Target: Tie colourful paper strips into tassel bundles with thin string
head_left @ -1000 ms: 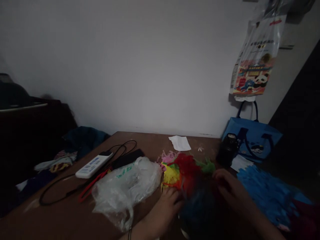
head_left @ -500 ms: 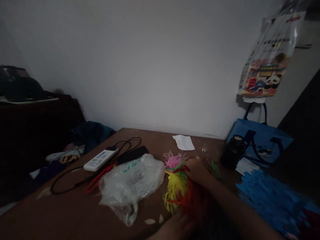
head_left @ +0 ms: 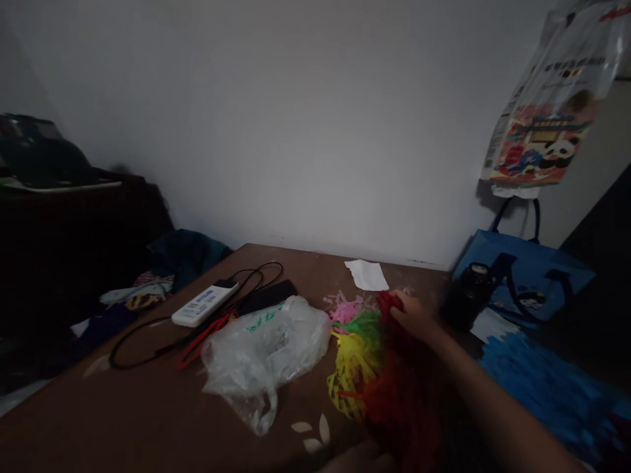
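- Multicolour paper-strip fringe (head_left: pixel 355 358) at 5 o'clock from view ctr, lying on brown table (head_left: pixel 162 407): pink, green, yellow, orange, dk red.
- R hand (head_left: pixel 413 315), 4 o'clock: thumb + fingers closed on dk-red strips (head_left: pixel 389 302) at far edge of bunch.
- L hand (head_left: pixel 362 458), btwn 5 & 6 o'clock: blurred, cut off by lower edge; can't tell finger spread or grip.
- Clear plastic carrier bag (head_left: pixel 269 358), 7 o'clock, crumpled, just beside fringe; green print, illegible; contents unclear.
- Hanging plastic pack (head_left: pixel 542 131), 2 o'clock: panda + pagoda-type bldg printed, dk lettering too blurred to read; contents hidden.
- Blue tote (head_left: pixel 566 276), 3 o'clock: navy handles, cartoon figure; inside n/v.
- Black bottle (head_left: pixel 466 299), btwn 3 & 4, upright in front of tote; contents n/v.
- White device (head_left: pixel 202 305), 8 o'clock: blue lettering, unreadable.
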`<state>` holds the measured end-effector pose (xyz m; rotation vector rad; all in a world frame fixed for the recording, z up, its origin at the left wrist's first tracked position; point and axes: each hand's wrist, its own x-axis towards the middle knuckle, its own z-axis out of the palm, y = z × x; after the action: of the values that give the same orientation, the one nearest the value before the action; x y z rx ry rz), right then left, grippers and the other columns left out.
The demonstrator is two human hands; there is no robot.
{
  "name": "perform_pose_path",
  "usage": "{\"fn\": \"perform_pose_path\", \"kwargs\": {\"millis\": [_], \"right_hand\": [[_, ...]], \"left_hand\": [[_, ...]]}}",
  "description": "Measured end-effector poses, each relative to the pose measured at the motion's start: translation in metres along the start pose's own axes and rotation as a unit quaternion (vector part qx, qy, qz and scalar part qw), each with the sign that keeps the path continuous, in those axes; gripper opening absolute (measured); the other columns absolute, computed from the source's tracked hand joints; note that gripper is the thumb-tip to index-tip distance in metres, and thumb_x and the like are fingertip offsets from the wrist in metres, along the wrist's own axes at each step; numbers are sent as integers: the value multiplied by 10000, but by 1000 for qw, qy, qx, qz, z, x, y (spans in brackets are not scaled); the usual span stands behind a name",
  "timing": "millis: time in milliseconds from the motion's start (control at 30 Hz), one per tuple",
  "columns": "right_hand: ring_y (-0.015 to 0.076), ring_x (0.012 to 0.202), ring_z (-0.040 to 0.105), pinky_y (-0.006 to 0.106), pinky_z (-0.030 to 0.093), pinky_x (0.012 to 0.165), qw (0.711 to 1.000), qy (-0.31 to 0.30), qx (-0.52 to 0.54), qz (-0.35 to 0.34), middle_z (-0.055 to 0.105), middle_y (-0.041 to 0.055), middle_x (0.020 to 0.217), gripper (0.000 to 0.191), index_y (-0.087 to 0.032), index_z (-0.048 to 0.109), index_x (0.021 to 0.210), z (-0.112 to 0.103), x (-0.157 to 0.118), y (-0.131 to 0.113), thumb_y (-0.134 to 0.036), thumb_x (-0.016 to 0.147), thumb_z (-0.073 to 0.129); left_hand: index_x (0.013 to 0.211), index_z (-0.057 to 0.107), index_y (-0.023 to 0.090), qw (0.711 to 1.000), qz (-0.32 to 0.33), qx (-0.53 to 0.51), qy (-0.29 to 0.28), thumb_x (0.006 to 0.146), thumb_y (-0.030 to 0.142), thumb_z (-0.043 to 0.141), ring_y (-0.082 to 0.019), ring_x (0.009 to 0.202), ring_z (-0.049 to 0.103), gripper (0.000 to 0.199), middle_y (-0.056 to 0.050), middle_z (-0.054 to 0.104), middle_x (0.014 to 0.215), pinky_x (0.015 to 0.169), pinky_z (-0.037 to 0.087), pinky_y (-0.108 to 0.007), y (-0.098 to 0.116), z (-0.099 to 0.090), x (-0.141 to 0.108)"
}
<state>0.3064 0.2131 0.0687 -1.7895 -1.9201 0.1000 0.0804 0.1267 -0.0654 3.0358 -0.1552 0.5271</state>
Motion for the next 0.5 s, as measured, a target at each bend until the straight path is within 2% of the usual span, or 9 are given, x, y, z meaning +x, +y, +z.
{"fn": "perform_pose_path", "kwargs": {"millis": [67, 167, 267, 333, 433, 500], "right_hand": [[158, 760, 621, 258, 415, 712, 999, -33, 15, -31, 692, -7, 856, 208, -219, 616, 989, 4, -6, -14, -159, 817, 515], [186, 824, 642, 292, 413, 785, 996, -71, 20, -57, 715, 2, 933, 260, -240, 629, 1072, 13, -12, -29, -275, 816, 608], [246, 930, 642, 379, 384, 891, 994, -87, 6, -60, 717, 45, 1029, 461, -235, 604, 1182, 27, -14, -34, -386, 759, 707], [260, 948, 638, 413, 367, 920, 994, -93, -6, -58, 722, 51, 1009, 390, -226, 652, 1099, 36, -11, -33, -353, 739, 729], [213, 840, 636, 389, 408, 865, 996, -77, -16, -40, 710, 34, 839, 111, -180, 687, 833, 40, -4, -28, -277, 778, 688], [174, 767, 620, 341, 444, 783, 999, -45, -11, -17, 687, 22, 796, 125, -163, 671, 801, 31, 3, -22, -280, 829, 637]], "left_hand": [[1023, 627, 206, 1000, 2, -14, -9, 958, 354, 519, -154, 827, 611, 195, -56, 641, 1058, 751, 528, -327, 0, 1, -1], [1013, 626, 201, 999, 5, -31, -16, 963, 347, 511, -144, 802, 605, 192, -54, 643, 1041, 736, 526, -318, 3, 0, -4], [958, 630, 197, 999, 9, -42, -17, 958, 328, 520, -130, 730, 591, 171, -34, 650, 957, 682, 513, -286, 6, -3, -5], [881, 638, 225, 999, 10, -43, -15, 939, 308, 547, -128, 691, 578, 136, -23, 657, 896, 637, 492, -256, 8, -8, -5], [862, 644, 237, 999, 8, -39, -11, 914, 293, 584, -139, 688, 579, 97, -26, 664, 867, 607, 484, -250, 9, -17, -5], [948, 642, 218, 999, 3, -34, -8, 938, 314, 556, -140, 733, 597, 129, -39, 665, 941, 656, 512, -271, 10, -27, -6]]}}
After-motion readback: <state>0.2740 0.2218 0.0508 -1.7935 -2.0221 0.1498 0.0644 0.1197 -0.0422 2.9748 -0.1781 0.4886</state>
